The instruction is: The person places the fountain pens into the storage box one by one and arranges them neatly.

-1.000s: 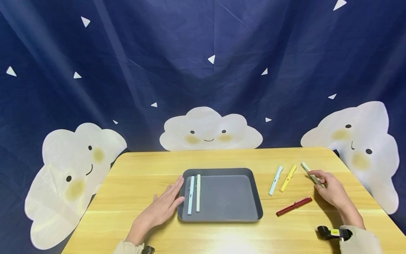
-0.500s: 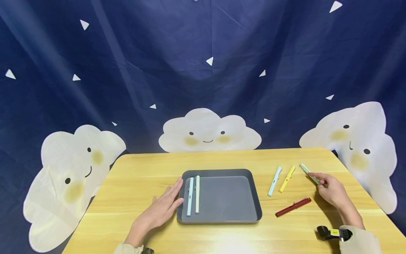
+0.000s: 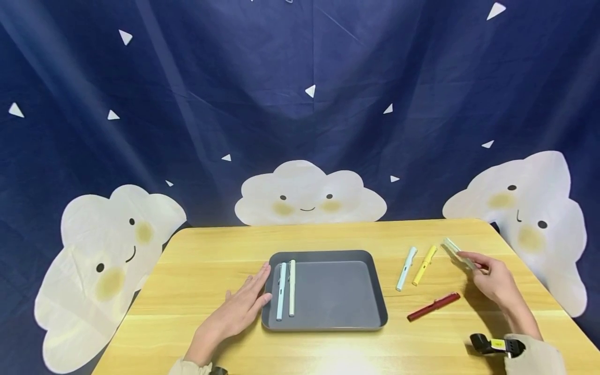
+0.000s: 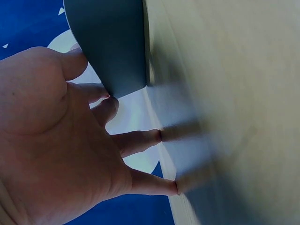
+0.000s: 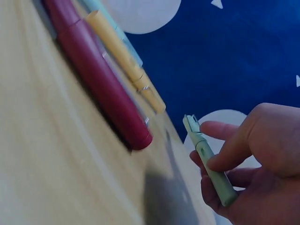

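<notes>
My right hand (image 3: 492, 278) pinches a pale green pen (image 5: 216, 180) between thumb and fingers, and in the right wrist view the pen is off the table. My left hand (image 3: 239, 306) lies with straight fingers against the left side of a dark grey tray (image 3: 337, 297). Inside the tray, a light blue pen (image 3: 281, 291) and a pale cream-green pen (image 3: 292, 289) lie side by side near its left wall. To the left of my right hand are a yellow pen (image 3: 424, 265), another light blue pen (image 3: 405, 269) and a dark red pen (image 3: 433, 306).
The wooden table (image 3: 328, 354) reaches back to a dark blue curtain (image 3: 300, 78) printed with clouds and white triangles. A black strap device (image 3: 497, 344) sits at my right sleeve.
The pale green pen has come up off the table in my right hand, which has shifted slightly. My left hand and the tray stay in place.
</notes>
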{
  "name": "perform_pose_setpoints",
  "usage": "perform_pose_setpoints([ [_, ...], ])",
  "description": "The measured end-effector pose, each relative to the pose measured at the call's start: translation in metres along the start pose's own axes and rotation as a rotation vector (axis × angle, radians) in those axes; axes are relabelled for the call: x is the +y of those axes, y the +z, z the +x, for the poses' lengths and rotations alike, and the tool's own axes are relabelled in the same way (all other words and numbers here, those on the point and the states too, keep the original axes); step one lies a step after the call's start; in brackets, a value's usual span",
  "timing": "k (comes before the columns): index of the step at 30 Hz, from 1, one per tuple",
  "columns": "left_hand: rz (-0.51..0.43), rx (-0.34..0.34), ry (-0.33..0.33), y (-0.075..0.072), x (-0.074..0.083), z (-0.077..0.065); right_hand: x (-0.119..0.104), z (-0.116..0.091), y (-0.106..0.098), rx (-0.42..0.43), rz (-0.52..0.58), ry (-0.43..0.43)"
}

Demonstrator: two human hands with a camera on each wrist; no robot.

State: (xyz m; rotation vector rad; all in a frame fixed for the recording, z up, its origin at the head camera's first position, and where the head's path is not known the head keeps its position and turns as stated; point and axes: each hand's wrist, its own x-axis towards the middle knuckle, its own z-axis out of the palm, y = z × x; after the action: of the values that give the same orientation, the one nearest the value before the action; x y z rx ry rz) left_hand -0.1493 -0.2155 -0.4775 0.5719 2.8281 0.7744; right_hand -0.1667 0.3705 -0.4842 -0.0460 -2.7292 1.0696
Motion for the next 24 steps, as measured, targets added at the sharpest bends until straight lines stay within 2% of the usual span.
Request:
perform_pose_setpoints([
  [6, 0.000, -0.003, 0.000, -0.001, 0.000, 0.000, -0.007, 0.002, 0.002, 0.021, 0.055, -0.061],
  [19, 0.006, -0.002, -0.004, 0.000, 0.000, 0.000, -0.021, 0.003, 0.004, 0.050, 0.135, -0.082],
  [24, 0.014, 0.001, -0.001, 0.000, 0.000, 0.001, -0.025, 0.005, 0.006, 0.081, 0.154, -0.118],
])
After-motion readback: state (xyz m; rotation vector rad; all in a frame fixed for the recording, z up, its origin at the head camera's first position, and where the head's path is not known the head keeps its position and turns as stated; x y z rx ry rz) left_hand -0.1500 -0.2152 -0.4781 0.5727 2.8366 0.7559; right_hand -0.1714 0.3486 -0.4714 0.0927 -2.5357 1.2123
